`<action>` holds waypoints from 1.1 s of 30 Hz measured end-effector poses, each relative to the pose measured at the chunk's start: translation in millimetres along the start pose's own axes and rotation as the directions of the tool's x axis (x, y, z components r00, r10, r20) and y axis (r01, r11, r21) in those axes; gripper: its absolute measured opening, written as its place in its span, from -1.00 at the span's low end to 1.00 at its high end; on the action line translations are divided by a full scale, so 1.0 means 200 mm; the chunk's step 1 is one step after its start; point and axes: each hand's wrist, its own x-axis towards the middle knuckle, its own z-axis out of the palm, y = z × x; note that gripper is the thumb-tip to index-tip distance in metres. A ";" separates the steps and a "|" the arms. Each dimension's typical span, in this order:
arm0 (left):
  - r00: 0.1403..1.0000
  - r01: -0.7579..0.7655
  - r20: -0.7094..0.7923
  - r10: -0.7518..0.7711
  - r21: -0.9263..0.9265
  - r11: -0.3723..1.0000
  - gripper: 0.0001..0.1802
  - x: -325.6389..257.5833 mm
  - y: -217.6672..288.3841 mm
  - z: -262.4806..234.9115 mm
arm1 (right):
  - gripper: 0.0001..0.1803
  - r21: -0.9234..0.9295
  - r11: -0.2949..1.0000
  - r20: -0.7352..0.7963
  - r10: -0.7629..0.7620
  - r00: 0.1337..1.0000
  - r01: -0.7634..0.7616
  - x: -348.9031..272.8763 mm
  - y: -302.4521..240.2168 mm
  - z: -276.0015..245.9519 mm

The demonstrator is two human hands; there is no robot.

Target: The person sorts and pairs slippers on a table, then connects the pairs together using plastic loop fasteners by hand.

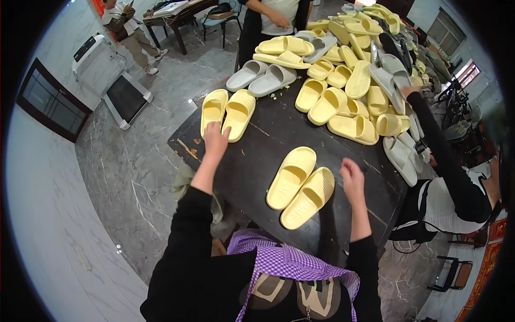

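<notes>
On the near table edge [185, 145]:
Left hand [215, 138]: fingers spread, touching far-left yellow slide pair [228, 111], gripping nothing.
Right hand [351, 174]: loosely curled, probably empty, beside near slide pair [300, 186].
Handling: light, soft foam; take by strap.

Heap of yellow and grey slippers [358, 80] covering the far end of the dark table [263, 145]. Grey pair [261, 77] at the heap's near-left edge. Treadmill [115, 80] on the marble floor [134, 172]; desk [174, 13] beyond.

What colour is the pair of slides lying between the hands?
Pale yellow; the pair of slides shows clearly in the head view.
</notes>
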 end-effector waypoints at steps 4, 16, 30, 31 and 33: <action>0.970 0.111 0.205 -0.130 0.103 0.988 -0.54 0.32 -0.03 0.14 | -0.71 -0.034 0.989 0.021 0.144 0.989 -0.144 -0.32 0.05 0.01; 0.997 0.045 -0.056 -0.051 -0.099 0.994 -0.83 0.34 -0.20 0.37 | -0.66 0.357 0.803 -0.019 0.517 0.856 -0.477 -0.71 -0.02 0.15; 0.980 -0.130 -0.191 0.049 -0.439 0.889 -0.72 0.03 0.17 -0.06 | -0.73 -0.020 0.989 -0.175 0.142 0.974 -0.147 -0.34 -0.09 0.22; 0.977 -0.148 -0.205 0.057 -0.463 0.874 -0.71 0.03 0.20 -0.08 | -0.73 -0.021 0.989 -0.174 0.141 0.975 -0.147 -0.28 -0.08 0.23; 0.971 -0.185 -0.228 0.076 -0.508 0.841 -0.69 0.02 0.24 -0.13 | -0.67 -0.284 0.957 -0.054 0.042 0.998 -0.056 -0.17 -0.05 0.26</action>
